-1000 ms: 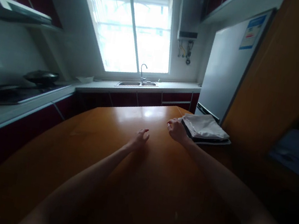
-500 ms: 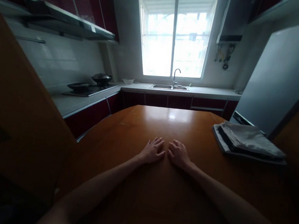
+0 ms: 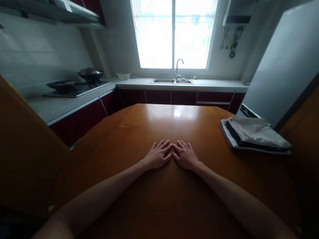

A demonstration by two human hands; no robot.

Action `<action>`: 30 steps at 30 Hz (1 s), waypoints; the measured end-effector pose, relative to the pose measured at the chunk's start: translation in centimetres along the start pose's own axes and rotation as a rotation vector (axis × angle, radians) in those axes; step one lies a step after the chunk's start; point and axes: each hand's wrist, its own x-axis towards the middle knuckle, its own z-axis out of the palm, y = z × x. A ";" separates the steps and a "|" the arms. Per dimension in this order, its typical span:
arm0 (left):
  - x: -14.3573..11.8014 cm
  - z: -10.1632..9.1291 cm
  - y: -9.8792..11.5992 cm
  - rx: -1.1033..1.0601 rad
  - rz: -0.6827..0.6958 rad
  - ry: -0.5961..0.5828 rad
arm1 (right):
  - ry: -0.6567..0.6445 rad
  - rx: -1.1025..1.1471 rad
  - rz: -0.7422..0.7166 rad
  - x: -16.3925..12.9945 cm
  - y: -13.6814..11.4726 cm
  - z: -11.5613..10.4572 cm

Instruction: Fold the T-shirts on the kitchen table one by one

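My left hand [image 3: 157, 154] lies palm down on the brown wooden table [image 3: 133, 131], its fingers spread and nothing in its grasp. Beside it, my right hand [image 3: 185, 156] rests flat in the same way, fingers apart and holding nothing. The thumbs and index fingers of the two hands come together near the middle, seeming to touch at their tips. At the table's right side is a stack of folded cloths [image 3: 257, 133], white, black and grey, well beyond my right hand.
Past the table, a counter [image 3: 141, 83] carries a sink [image 3: 165, 81] with a tall faucet [image 3: 178, 68]. A lidded pan [image 3: 90, 74] and a dark pan [image 3: 64, 86] stand on the stove at left. A refrigerator [image 3: 282, 62] rises behind the cloths; wooden panels flank both sides.
My hands have drawn closer, from a small gap to meeting at thumbs and index fingers. The whole view has shifted, so the room appears higher and further left.
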 end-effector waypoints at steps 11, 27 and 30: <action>0.8 0.3 -0.5 0.071 0.014 0.014 | 0.013 0.002 -0.018 -0.2 0.1 -1.2; 1.2 0.1 -0.7 0.122 0.019 0.037 | 0.294 0.068 0.085 0.2 2.1 -3.8; 1.1 -0.1 -0.6 0.128 0.020 0.018 | 0.526 -0.018 0.220 0.2 4.9 -8.0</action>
